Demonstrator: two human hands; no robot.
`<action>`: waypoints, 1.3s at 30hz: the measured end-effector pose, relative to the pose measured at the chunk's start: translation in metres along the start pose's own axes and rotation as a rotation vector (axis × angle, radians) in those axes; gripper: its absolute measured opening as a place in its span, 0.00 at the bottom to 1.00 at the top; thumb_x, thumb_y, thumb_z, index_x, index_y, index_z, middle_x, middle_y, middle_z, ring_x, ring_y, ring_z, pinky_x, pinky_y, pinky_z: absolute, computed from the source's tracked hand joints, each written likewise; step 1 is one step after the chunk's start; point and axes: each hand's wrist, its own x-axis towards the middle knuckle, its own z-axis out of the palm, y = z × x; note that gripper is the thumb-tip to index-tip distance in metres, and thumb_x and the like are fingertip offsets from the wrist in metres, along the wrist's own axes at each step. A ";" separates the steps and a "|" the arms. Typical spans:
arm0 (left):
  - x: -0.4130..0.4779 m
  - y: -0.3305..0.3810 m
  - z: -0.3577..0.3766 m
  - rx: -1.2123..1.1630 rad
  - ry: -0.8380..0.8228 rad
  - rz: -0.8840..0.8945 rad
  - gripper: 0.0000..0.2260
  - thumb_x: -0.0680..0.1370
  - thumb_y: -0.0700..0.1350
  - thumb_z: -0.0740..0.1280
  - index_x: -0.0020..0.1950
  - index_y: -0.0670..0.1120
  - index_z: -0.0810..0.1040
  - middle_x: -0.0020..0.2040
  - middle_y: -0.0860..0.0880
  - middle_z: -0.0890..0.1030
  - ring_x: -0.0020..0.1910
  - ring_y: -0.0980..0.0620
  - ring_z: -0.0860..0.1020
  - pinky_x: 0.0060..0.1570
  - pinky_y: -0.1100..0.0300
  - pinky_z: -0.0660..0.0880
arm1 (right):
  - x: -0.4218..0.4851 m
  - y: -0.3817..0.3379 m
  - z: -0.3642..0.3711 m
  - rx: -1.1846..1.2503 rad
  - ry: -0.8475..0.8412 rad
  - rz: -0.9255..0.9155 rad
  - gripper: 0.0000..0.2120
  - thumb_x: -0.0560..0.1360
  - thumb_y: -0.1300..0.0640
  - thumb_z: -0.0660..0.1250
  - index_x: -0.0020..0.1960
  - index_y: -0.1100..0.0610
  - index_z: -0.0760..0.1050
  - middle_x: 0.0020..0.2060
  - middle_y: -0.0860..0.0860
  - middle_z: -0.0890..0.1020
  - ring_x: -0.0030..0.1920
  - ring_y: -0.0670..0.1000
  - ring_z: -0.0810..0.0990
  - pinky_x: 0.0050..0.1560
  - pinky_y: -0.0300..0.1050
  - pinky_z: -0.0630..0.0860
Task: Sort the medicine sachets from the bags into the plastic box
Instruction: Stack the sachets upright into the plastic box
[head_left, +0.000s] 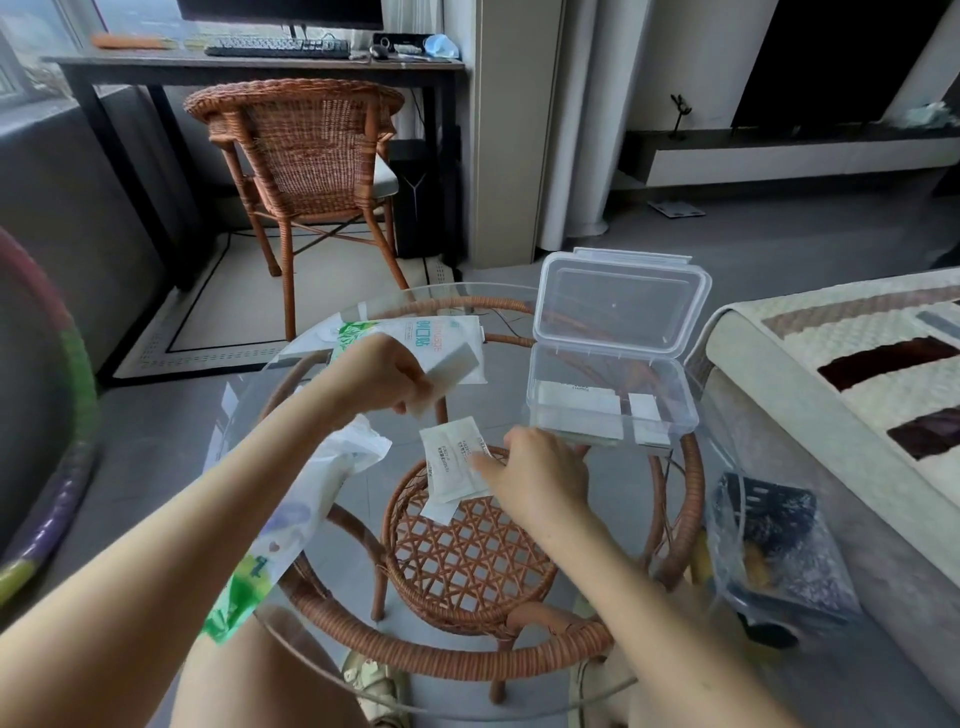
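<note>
Single head-worn wide-angle view, looking forward and steeply down from above the person's forearms onto the round glass surface (597, 519). The fingers (480, 465) lie close below the lens near frame centre. Beyond them the view reaches a wicker chair (306, 150) and desk (249, 65).

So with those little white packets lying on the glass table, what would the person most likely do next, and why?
Probably close the right hand on the loose sachets and carry them to the plastic box. Its fingers already rest on that small pile, the box stands open just beyond with a few sachets inside, and the left hand is busy holding up a white bag.
</note>
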 end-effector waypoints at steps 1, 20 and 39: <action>-0.004 -0.003 -0.002 -0.094 0.043 -0.044 0.04 0.71 0.36 0.67 0.42 0.41 0.82 0.35 0.45 0.81 0.30 0.54 0.75 0.31 0.65 0.70 | -0.001 -0.005 0.006 -0.027 -0.044 0.027 0.17 0.76 0.44 0.64 0.52 0.59 0.75 0.52 0.54 0.80 0.54 0.56 0.77 0.48 0.47 0.69; -0.044 -0.007 0.015 -0.574 0.334 -0.206 0.02 0.72 0.36 0.68 0.41 0.43 0.78 0.34 0.45 0.80 0.31 0.52 0.78 0.32 0.64 0.77 | -0.010 -0.013 -0.004 0.406 0.147 0.091 0.04 0.71 0.56 0.71 0.41 0.56 0.77 0.36 0.48 0.80 0.35 0.48 0.76 0.26 0.36 0.64; -0.031 0.000 0.029 -0.553 0.175 -0.205 0.02 0.74 0.36 0.67 0.43 0.39 0.79 0.36 0.44 0.80 0.31 0.52 0.78 0.28 0.69 0.77 | 0.103 0.062 -0.120 -0.285 -0.350 0.092 0.10 0.69 0.64 0.73 0.35 0.61 0.72 0.29 0.54 0.73 0.26 0.50 0.68 0.26 0.38 0.64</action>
